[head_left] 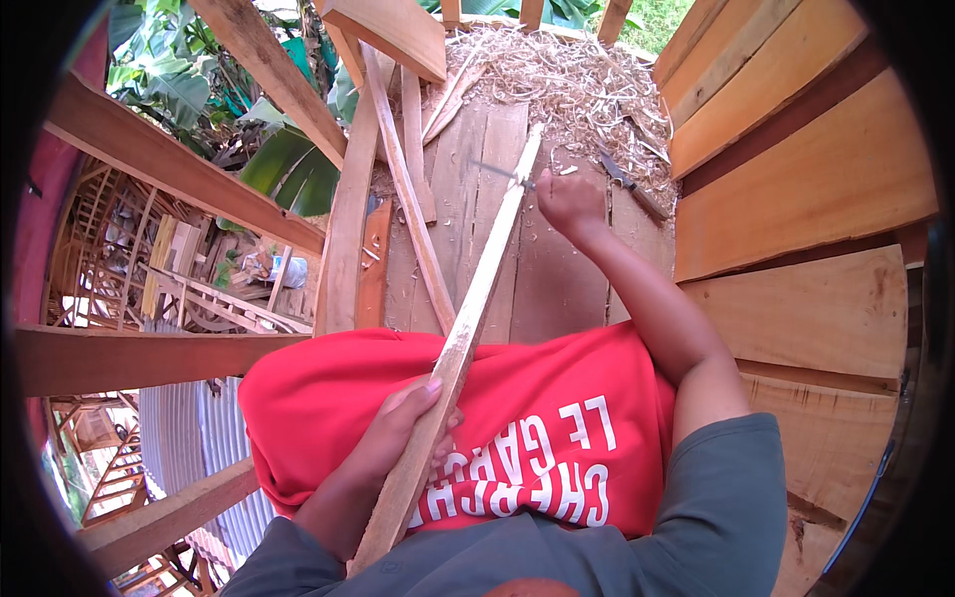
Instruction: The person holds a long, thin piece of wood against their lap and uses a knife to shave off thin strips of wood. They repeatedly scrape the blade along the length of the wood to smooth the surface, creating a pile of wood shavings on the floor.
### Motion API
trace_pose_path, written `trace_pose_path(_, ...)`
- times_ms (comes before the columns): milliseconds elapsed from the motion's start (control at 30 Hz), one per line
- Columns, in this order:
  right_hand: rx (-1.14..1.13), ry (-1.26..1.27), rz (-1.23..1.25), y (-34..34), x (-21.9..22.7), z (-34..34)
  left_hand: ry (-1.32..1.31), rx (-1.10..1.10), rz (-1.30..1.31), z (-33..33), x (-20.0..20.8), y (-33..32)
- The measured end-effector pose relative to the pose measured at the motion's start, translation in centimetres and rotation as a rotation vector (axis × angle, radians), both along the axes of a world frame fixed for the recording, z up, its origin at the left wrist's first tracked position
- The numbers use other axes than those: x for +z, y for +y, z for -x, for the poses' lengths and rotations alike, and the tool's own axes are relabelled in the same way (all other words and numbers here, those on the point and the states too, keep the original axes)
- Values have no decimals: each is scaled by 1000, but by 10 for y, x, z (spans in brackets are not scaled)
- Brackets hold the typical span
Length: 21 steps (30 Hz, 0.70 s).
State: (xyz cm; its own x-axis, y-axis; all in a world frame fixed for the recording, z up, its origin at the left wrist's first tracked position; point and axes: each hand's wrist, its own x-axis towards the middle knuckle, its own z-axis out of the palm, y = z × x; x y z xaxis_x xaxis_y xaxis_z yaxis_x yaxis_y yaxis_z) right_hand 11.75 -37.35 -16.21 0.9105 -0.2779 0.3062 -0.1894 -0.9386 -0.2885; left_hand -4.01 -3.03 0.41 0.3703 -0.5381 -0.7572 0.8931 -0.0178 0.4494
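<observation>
A long wooden stick [487,274] slants from my lap up toward the far planks, its far part pale and freshly shaved. My left hand [400,430] is wrapped round its lower, browner part. At the stick's far part, my right hand [574,205] is closed in a fist on a knife, the handle hidden by the fingers. The thin knife blade [492,170] points left across the stick and looks slightly blurred. A red cloth with white lettering [328,418] covers my lap beneath the stick.
Wood shavings [567,80] heap at the far end of the plank floor [557,289]. A second knife [632,185] lies right of my right hand. Another long strip [408,189] leans at left. Board walls [806,184] stand right; open rails [169,159] left, with plants and corrugated sheets beyond.
</observation>
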Motion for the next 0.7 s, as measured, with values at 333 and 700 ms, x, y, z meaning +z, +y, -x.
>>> trace_pose_path(333,219,114,-61,-2,1,-6,22,43,3,0,2,2)
trace_pose_path(700,71,-111,64,-42,-10,-18,-27,13,23,2,-1,4)
